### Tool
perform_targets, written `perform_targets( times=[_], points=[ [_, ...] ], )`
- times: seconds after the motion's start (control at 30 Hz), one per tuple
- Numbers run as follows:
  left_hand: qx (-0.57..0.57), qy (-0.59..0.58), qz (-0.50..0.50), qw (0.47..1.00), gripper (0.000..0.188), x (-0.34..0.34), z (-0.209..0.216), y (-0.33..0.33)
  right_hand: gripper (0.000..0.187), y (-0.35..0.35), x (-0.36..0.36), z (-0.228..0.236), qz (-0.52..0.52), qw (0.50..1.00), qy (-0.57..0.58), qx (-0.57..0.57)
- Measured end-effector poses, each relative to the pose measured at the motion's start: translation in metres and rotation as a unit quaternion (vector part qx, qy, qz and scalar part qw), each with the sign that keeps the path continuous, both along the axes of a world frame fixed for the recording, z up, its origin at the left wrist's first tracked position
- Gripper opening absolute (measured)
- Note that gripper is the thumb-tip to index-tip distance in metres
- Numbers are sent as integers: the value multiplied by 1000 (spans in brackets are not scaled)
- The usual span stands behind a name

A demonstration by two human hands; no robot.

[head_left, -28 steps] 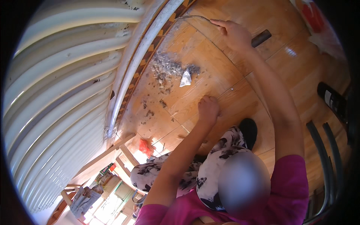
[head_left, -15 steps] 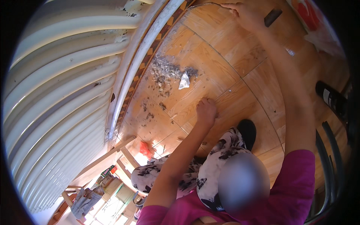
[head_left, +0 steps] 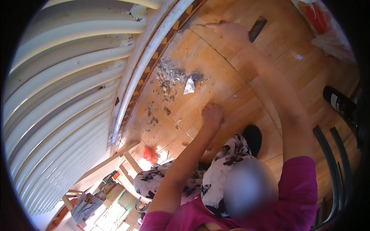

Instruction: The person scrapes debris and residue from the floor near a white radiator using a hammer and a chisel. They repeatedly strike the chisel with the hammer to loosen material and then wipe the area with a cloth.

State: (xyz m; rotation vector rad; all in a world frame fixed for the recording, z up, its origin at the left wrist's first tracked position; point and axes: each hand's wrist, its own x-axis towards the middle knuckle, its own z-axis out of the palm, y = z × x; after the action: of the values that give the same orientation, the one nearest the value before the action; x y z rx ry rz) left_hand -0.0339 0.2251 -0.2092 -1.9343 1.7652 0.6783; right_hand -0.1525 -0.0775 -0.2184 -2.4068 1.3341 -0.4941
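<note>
My right hand (head_left: 233, 34) reaches far out over the wood-patterned floor, its fingers wrapped round a slim tool. The tool's flat dark end (head_left: 257, 29) sticks out behind the hand. A thin dark tip shows ahead of the fingers, close to the patterned skirting; blur hides the exact kind. My left hand (head_left: 212, 115) is a closed fist set down on the floor, with nothing visible in it. Between that fist and the wall lie a heap of grey dust and debris (head_left: 171, 73) and a crumpled whitish scrap (head_left: 189, 85). Smaller dark crumbs trail nearer to me.
A white ribbed radiator (head_left: 73, 77) fills the left side, a pale pipe (head_left: 154, 50) along its foot. Red plastic (head_left: 149, 154) lies by a wooden stool (head_left: 133, 162). To the right are a plastic bag (head_left: 333, 44), a dark bottle (head_left: 341, 103) and dark chair legs (head_left: 327, 154).
My right hand, with the tool, has come nearer to me and a little to the left along the skirting. My left fist stays in the same place.
</note>
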Motion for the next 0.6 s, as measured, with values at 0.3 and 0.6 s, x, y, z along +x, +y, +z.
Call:
perform_targets(
  times=[0.3, 0.6],
  points=[
    [-4, 24, 10, 1000, 58, -4, 10, -6, 53, -10, -28, 5, -65, 998, 17, -3],
    [-19, 37, -9, 999, 48, 1, 19, -4, 52, -5, -25, 15, -63, 998, 15, 3]
  ],
)
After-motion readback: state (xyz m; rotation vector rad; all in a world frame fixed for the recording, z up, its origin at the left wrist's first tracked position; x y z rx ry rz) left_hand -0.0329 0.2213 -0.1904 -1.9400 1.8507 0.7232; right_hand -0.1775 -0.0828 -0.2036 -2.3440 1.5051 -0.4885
